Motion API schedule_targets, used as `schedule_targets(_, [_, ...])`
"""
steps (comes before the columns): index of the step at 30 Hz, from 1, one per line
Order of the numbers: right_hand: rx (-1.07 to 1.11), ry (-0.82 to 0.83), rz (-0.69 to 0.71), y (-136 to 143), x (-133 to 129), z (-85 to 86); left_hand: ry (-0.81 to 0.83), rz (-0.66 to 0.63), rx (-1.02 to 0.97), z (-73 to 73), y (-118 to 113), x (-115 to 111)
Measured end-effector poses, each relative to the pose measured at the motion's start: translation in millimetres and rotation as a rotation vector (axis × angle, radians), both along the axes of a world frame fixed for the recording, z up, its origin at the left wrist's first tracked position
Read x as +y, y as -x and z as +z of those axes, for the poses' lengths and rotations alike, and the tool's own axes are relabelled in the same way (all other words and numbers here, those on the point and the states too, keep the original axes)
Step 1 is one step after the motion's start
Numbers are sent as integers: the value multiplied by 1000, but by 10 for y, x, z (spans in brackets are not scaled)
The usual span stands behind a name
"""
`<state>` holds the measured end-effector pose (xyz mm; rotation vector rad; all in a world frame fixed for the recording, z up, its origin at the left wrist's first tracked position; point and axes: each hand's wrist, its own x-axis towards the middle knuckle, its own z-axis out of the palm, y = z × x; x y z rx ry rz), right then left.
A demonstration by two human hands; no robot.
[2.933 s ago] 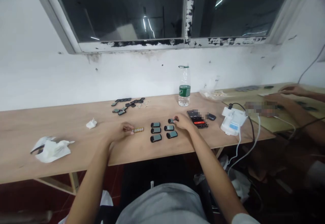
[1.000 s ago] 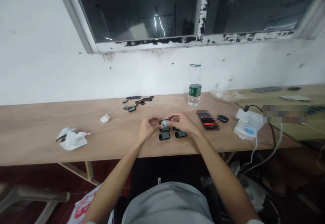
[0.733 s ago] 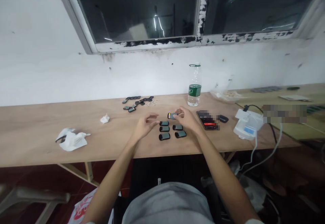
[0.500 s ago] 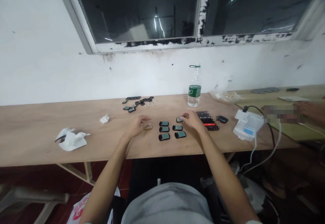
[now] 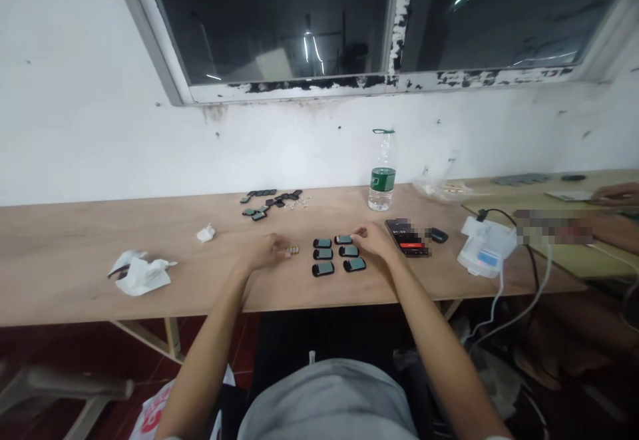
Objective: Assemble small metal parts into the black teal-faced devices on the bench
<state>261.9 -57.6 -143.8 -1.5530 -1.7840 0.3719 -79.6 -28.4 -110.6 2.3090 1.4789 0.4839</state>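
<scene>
My left hand (image 5: 269, 251) is low over the wood with its fingers loosely apart. Its fingertips reach a short row of small, shiny gold-and-silver pieces (image 5: 294, 250), too small to name. My right hand (image 5: 372, 237) pinches the right end of a flat black case with a grey-green panel (image 5: 343, 239). This case lies at the far end of the right column. Below it are two similar cases (image 5: 349, 251), and a left column of three more cases (image 5: 322, 253) lies beside them.
Behind are a pile of dark cases (image 5: 272, 202) and scattered small white bits (image 5: 298, 205). A water bottle (image 5: 382, 177), a phone (image 5: 408, 237), a black fob (image 5: 438, 234) and a white box with cables (image 5: 486, 247) stand right. Crumpled tissue (image 5: 144, 273) lies left. A co-worker's hand (image 5: 616, 195) is far right.
My right hand has brought the far case left, and it now lies flat in the right column. My left hand has shifted slightly left and down beside the small shiny pieces.
</scene>
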Motion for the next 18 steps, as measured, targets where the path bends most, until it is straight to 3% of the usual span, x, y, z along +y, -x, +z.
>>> schedule_targets(5, [-78,141,104,-75,-77,74,-22,-18,134,62,-6,-34])
schedule_targets(9, [-53,243,222,-103,-136,105,-44,13,124,72,-12,-44])
schedule_targets(18, [13,244,218,-70,-112,106,-57,15,112,34,-27,-22])
